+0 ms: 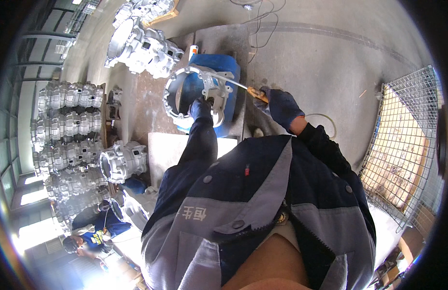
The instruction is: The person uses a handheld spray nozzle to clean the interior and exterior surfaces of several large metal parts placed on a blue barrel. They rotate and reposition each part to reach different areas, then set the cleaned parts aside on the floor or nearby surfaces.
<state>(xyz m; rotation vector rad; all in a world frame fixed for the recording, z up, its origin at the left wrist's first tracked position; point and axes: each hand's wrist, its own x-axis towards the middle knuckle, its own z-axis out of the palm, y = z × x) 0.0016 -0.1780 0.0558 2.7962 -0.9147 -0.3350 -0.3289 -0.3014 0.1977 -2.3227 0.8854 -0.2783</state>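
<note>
Your right hand (281,107) has its fingers closed round the handle of a slim tool (255,93); its shaft reaches the metal casting (213,89), where the tip is hard to make out. Your left hand (201,109) is at the casting's near side, fingertips hidden, so I cannot tell whether they grip. The casting covers much of a blue support (218,60), seemingly near the surface's (152,106) right edge.
</note>
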